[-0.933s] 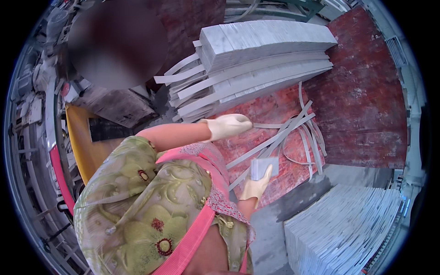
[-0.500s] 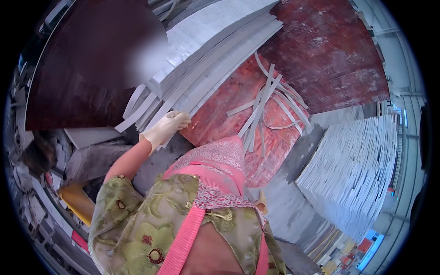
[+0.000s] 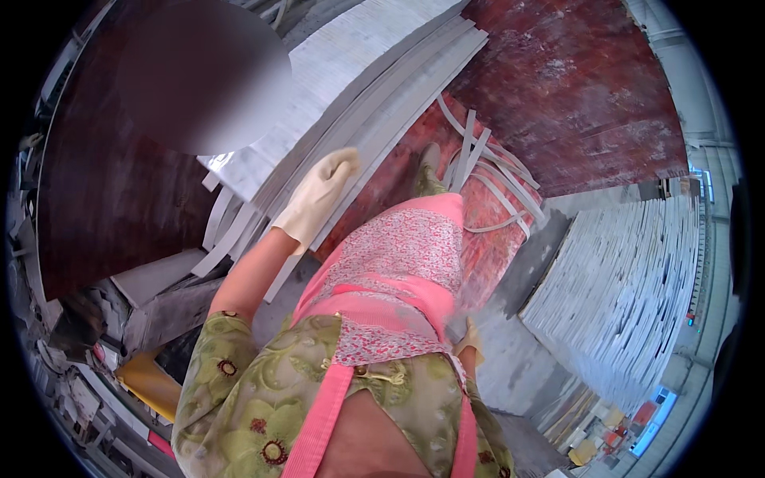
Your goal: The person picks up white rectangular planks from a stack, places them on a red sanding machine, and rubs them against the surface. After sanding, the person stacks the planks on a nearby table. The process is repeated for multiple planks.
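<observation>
Toward ten o'clock, the pale-gloved left hand (image 3: 317, 197) is over the grey strips (image 3: 398, 103) beside the slab stack (image 3: 335, 80), farther up them than half a second ago. Its fingers curl inward; whether anything is gripped, cannot tell. New at one o'clock: a shoe (image 3: 430, 157) on the red board (image 3: 492, 256). Loose strips (image 3: 504, 187): two o'clock. Right hand (image 3: 472, 338): five o'clock, partly hidden, grip unreadable.

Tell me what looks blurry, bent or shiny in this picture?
Head view: a round blurred patch covers the upper left; the outer edge of the dark red board at left bows near the black rim; a glint marks the pale stack's near corner; the right hand, partly hidden, looks soft.
</observation>
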`<state>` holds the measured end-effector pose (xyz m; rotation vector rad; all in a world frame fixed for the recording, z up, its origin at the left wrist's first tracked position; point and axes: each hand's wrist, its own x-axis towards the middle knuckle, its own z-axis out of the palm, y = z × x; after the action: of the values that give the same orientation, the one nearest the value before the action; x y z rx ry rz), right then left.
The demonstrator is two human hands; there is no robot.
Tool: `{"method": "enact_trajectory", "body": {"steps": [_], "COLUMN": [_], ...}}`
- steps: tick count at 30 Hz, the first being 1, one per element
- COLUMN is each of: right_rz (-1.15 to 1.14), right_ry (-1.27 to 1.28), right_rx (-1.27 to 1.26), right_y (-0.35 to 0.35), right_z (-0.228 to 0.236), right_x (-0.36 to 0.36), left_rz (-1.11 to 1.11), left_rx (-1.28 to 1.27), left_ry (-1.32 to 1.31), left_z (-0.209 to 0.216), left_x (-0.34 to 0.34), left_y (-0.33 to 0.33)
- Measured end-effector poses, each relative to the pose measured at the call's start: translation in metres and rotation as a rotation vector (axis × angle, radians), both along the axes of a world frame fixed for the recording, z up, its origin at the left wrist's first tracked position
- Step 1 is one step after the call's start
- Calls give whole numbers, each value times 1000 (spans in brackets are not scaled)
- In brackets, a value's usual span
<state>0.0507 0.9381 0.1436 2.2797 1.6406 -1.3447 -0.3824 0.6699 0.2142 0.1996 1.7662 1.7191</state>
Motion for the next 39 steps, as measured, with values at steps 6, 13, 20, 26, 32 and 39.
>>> {"method": "enact_trajectory", "body": {"steps": [6,13,20,26,32,39], "right_rz": [-89,253,423,868,1518,1576], "right_ry": [376,298,329,240,177,60], "right_rx": [192,142,-34,136,596,666], "right_y": [107,246,328,396,426,416], "right_z": [-46,-81,-21,36,62,35], "right_x": [-106,-333,-488,-617,-778,-861], "left_rz": [8,-200,-311,-306,-270,-185], "left_rx": [37,-430,-814,-927,-896,-654], "left_ry": [285,1134,1092,955,947,950], "left_z": [-15,-112,-157,-159,-150,-136], "left_x": [-102,-300,-407,-409,-405,-410], "left_y": [136,396,472,469,461,455]}}
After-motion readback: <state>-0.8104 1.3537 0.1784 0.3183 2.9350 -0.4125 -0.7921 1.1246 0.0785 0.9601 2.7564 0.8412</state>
